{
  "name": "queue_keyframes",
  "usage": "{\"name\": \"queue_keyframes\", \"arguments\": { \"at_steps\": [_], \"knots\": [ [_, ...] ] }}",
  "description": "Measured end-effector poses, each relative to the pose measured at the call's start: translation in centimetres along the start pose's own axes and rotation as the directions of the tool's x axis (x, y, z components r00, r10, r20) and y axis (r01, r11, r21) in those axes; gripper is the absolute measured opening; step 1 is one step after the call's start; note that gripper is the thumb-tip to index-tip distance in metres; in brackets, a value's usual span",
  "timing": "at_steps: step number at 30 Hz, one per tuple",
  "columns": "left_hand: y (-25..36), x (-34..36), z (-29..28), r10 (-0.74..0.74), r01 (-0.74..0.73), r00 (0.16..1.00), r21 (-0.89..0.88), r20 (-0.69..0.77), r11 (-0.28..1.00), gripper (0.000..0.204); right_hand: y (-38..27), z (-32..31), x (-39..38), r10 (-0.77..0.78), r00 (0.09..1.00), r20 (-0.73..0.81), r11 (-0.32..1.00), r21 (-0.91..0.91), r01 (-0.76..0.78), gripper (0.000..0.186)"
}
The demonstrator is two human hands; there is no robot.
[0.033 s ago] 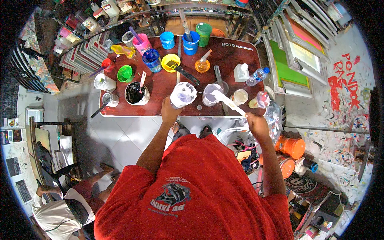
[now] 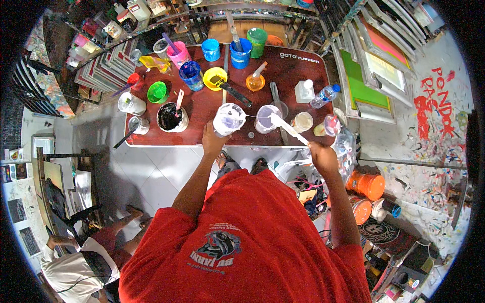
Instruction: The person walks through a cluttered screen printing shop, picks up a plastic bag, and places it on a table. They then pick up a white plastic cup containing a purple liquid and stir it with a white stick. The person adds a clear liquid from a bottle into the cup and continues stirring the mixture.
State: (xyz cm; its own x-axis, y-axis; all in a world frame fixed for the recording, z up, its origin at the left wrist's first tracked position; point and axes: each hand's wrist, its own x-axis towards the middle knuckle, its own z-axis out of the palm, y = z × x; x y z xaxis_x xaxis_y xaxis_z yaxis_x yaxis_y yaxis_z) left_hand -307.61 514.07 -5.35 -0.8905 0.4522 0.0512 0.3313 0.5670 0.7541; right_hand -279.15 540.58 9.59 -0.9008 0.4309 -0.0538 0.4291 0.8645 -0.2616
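White paint tubs (image 2: 228, 119) sit on the red table (image 2: 202, 103); left hand (image 2: 212, 143) grips one tilted, right hand (image 2: 322, 155) grips a spatula (image 2: 288, 129), best scraped slowly.

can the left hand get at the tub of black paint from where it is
Probably yes, once freed: the left hand holds a white cup at the table's near edge, and the black paint tub stands just left of it with nothing between.

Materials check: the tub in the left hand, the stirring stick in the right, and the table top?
Tub: looks like translucent white plastic, paint-smeared. Stick in the right hand: flat and pale, plastic or wood, coating hides which. Table top: glossy dark-red, likely moulded plastic or laminate. Left hand grips the tub.
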Motion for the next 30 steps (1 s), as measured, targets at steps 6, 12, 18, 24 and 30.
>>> {"name": "queue_keyframes", "arguments": {
  "at_steps": [6,12,18,24,30],
  "knots": [
    [-6.8,0.4,2.5,-0.061,0.056,0.994,-0.062,-0.086,0.997,0.068,-3.3,1.3,-0.3,-0.059,0.992,-0.108,0.987,-0.158,0.042,0.013],
    [-5.0,0.8,2.4,-0.215,0.206,0.968,-0.076,-0.130,0.976,0.075,-3.8,2.9,-1.2,0.000,0.998,-0.066,0.985,-0.172,-0.012,0.030],
    [-8.6,1.2,4.0,-0.182,0.180,0.974,-0.033,-0.136,0.983,0.082,-3.7,4.6,-2.1,0.057,0.997,-0.046,0.995,-0.075,-0.060,0.027],
    [-9.7,0.4,4.4,-0.205,0.231,0.960,0.125,-0.193,0.965,0.077,-4.2,5.6,-2.8,0.078,0.997,-0.020,0.994,-0.079,-0.080,0.042],
    [-3.7,-5.4,7.3,0.048,-0.041,0.993,-0.069,0.107,0.997,0.079,-3.3,7.1,-3.5,0.091,0.994,-0.066,0.996,-0.001,-0.091,0.041]
  ]
}}
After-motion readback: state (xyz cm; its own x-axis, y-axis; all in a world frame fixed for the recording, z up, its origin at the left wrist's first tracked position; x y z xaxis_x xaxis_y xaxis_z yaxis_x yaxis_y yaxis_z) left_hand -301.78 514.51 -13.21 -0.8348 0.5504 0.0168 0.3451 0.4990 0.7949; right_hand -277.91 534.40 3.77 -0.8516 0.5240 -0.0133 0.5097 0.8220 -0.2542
